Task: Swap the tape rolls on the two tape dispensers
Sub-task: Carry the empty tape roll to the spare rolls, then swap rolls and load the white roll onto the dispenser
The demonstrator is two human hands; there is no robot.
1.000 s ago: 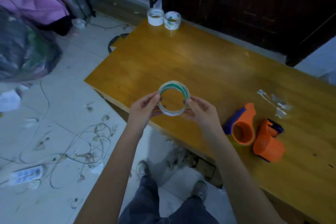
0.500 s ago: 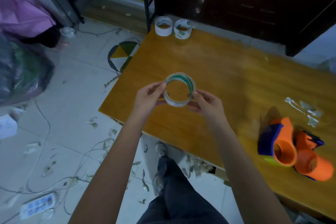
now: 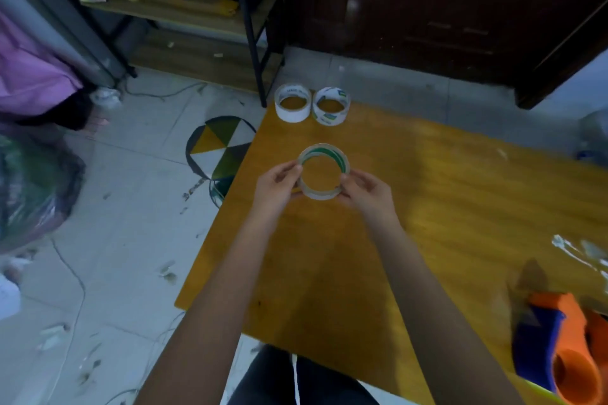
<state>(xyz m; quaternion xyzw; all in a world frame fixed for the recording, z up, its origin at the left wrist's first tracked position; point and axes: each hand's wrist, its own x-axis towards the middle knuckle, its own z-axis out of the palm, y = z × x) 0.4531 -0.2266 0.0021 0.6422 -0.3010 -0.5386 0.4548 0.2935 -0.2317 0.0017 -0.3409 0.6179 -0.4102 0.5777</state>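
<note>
Floor: the stool (image 3: 219,149) with its wedge-patterned top stands just off the bench's left edge, out of the working area.
Spare rolls: two white rolls (image 3: 292,103) (image 3: 331,105) lie flat, side by side and nearly touching, at the far left corner of the bench (image 3: 460,194); parked there, I judge, to keep them clear of the work.
Left hand: the left hand (image 3: 276,186) pinches the left rim of the roll (image 3: 323,171) with thumb and fingertips, the other fingers curled under.
Roll: a thin clear roll with a green inner band, held above the bench between both hands, its hole turned up toward the camera; the bench shows through it. Gripping it only by the rim leaves the outer face free, likely so the loose tape end can be looked for or the winding direction checked.
Right hand: the right hand (image 3: 368,192) pinches the opposite rim the same way, so the ring is steadied from two sides.
Scraps: crumpled clear tape bits (image 3: 582,250) lie on the bench at the far right.
Dispensers: the two orange dispensers (image 3: 559,348) (image 3: 598,339) lie together at the near right corner, well apart from the hands; the nearer one's hub looks empty, the other is cut off by the frame.
Stage: I judge a roll is off its dispenser and not yet fitted on the other.
</note>
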